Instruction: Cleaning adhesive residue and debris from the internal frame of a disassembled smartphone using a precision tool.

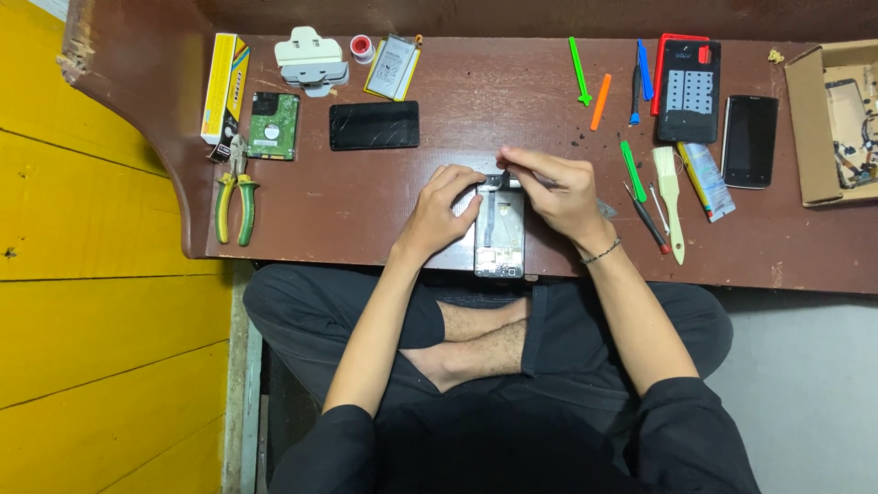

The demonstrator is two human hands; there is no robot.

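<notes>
An opened phone body [499, 240] with exposed insides lies at the front edge of the low brown wooden table [366, 210]. My left hand [441, 209] rests on the phone's left side, fingers curled against its top corner. My right hand [554, 190] hovers over the phone's top end and pinches a thin metal tool, likely tweezers [599, 207], whose tip meets the phone near a small dark part. The phone's upper right is hidden under my right hand.
Left: pliers [236, 194], a green circuit-board drive [273, 125], a yellow box [224, 87], a black phone screen [374, 125], a battery [393, 67]. Right: coloured plastic pry tools [600, 88], a brush [670, 190], screwdrivers [648, 220], a dark phone [750, 141], a cardboard box of parts [837, 119].
</notes>
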